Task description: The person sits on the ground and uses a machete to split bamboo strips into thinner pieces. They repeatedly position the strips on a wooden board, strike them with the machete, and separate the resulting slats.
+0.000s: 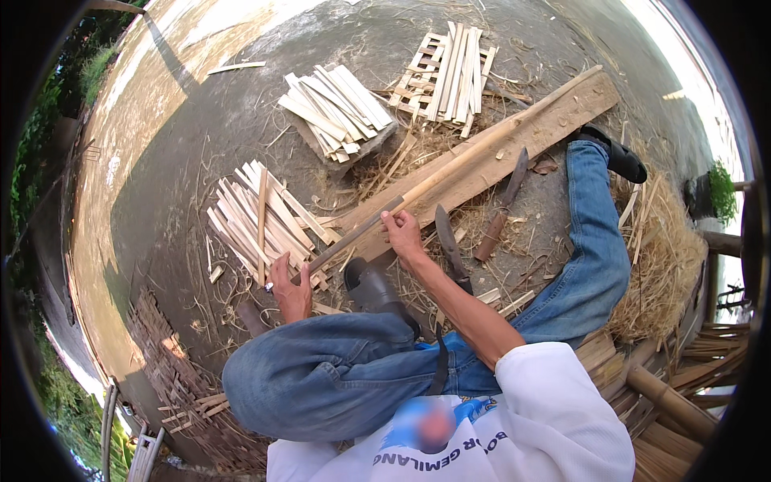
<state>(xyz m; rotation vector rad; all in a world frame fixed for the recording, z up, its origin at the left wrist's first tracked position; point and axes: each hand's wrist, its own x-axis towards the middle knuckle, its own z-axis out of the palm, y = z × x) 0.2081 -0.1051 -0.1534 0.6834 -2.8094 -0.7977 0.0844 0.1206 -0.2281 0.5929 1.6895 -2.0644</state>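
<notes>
A long-handled knife [443,176] slants across in front of me, its pale wooden handle running to the far right over a plank [554,120]. Its narrow dark blade points back toward the near left. My right hand [404,237] pinches the blade close to where it meets the handle, thumb and fingertips together. At the other end, the blade tip lies between the thumb and fingers of my left hand [289,293], which wears a ring. Just beyond that hand lies a fanned pile of pale split strips [261,210], with one browner strip on top.
Two more strip stacks lie farther off, one on a grey block [377,135], another on a slatted frame [414,76]. A broad-bladed knife [447,241] and a sheathed-looking knife [504,213] lie right of my right hand. Shavings [662,257] heap beyond my right leg. A woven mat [173,373] lies left.
</notes>
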